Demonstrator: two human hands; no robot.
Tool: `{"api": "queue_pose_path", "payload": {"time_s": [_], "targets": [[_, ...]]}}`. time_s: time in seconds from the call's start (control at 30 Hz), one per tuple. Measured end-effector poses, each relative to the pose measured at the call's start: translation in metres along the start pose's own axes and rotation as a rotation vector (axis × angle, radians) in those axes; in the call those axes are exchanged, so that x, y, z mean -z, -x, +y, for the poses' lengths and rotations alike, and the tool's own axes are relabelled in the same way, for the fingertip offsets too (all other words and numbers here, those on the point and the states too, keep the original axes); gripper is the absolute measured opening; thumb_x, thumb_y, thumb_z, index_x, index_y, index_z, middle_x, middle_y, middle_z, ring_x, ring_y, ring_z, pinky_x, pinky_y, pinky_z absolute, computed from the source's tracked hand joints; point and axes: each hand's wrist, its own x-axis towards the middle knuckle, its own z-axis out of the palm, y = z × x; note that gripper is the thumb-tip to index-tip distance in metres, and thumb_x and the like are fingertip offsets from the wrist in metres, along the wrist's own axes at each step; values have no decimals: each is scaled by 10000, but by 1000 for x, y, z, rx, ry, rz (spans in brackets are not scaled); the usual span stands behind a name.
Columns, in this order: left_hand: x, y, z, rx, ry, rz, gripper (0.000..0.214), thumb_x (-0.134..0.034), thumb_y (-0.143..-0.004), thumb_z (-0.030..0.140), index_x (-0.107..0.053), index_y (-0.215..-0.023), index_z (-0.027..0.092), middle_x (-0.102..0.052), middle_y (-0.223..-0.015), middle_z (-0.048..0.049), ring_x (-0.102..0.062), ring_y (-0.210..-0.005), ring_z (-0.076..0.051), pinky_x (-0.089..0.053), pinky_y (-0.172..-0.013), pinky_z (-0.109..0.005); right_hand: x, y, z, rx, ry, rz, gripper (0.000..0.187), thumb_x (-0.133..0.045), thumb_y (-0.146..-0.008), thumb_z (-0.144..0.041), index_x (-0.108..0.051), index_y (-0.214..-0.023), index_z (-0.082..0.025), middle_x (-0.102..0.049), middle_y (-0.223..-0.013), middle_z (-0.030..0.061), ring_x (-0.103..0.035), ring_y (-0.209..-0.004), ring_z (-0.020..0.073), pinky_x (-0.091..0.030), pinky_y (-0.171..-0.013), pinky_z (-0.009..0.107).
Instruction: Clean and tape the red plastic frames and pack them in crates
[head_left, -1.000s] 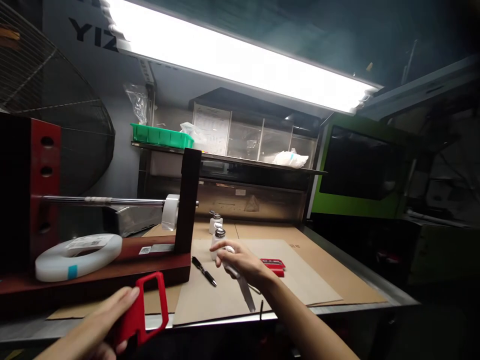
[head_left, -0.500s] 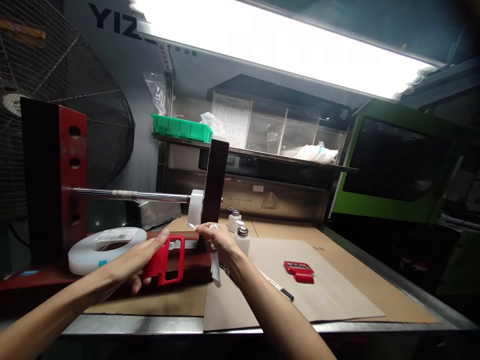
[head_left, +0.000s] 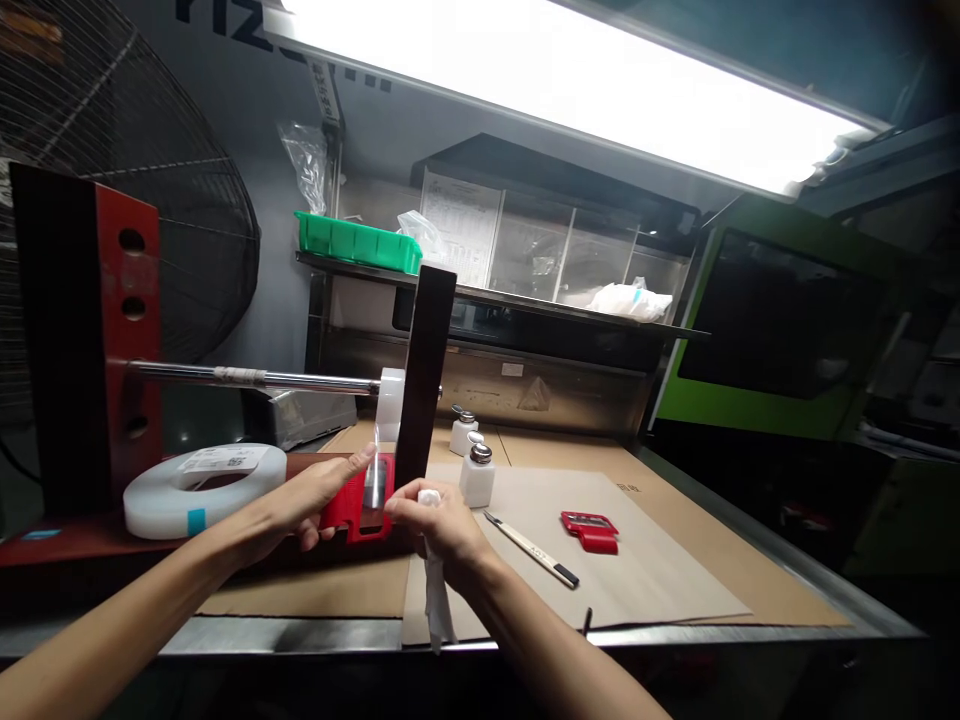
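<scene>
My left hand is closed on a red plastic part with a rectangular window, its thumb over the upper edge. A strip of clear film hangs down across that window from a small film roll on a metal rod. Pinched at the strip's lower end are the fingertips of my right hand, close to the part's right edge. A crumpled white wipe is also tucked in the right hand and dangles below it. The fingers partly hide the film's end.
A large film roll lies on the red stand's base, left. Two white pump bottles stand behind my right hand. A thin pen-like tool and another red part rest on the brown paper. The stand's upright rises close by.
My right hand has drawn the film downward from the roll. The left hand has brought the red part rightward, so its window now sits behind the strip. The view has shifted slightly.
</scene>
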Motion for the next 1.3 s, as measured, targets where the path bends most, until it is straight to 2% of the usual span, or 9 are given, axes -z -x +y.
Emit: {"api": "queue_pose_path", "payload": {"time_s": [0.2,0.43,0.63,0.93,1.03,1.17,1.23,1.3], "targets": [[-8,-2,1,19,-87,66,631,-551,-606,737,-460,-889,181,-514,-499,17,-420,-390,-99,-256,-343,-156,7,17,12,-19,90,-1,161,-694,-571,-285,-588,-596,-166,-396,-407,-91,-284,-382,40,-189,-390,211],[-4,-5,-3,-12,-112,5,551,-626,-623,644,-454,-892,195,-526,-510,31,-417,-416,-98,-277,-364,-166,8,17,14,-19,156,12,170,-693,-572,-307,-590,-584,-173,-394,-412,-83,-295,-407,47,-196,-409,210],[-6,-2,2,-21,-104,-16,514,-661,-620,584,-447,-886,200,-510,-495,45,-387,-406,-87,-254,-370,-164,10,19,12,-16,177,10,160,-684,-578,-296,-577,-576,-177,-376,-399,-87,-291,-401,51,-192,-404,212],[-11,4,10,-62,-94,-10,507,-719,-527,580,-465,-756,207,-467,-446,58,-351,-371,-84,-238,-359,-186,12,19,12,2,240,19,154,-677,-606,-293,-590,-591,-167,-409,-448,-74,-312,-435,48,-213,-416,200],[-11,5,10,-86,-99,-7,500,-720,-514,589,-468,-713,207,-456,-431,54,-357,-366,-92,-248,-351,-197,13,22,12,31,355,12,168,-647,-649,-312,-572,-601,-171,-428,-473,-64,-338,-436,53,-253,-421,196],[-10,4,6,-103,-84,-22,502,-711,-535,600,-467,-725,204,-459,-433,53,-351,-370,-89,-242,-351,-194,16,28,11,214,578,13,191,-639,-687,-355,-544,-672,-189,-493,-541,-48,-410,-458,72,-325,-455,206],[-9,3,4,-107,-71,-29,511,-696,-556,614,-459,-748,204,-465,-441,55,-348,-375,-85,-240,-354,-188,18,31,10,360,647,35,160,-618,-711,-301,-568,-817,-193,-558,-646,-34,-436,-490,71,-357,-503,209],[-9,3,3,-109,-61,-38,513,-673,-589,627,-439,-770,208,-465,-445,62,-342,-377,-80,-235,-356,-182,23,31,10,486,769,22,294,-543,-759,-233,-569,-1051,-217,-591,-702,-30,-447,-506,78,-369,-539,216]]}}
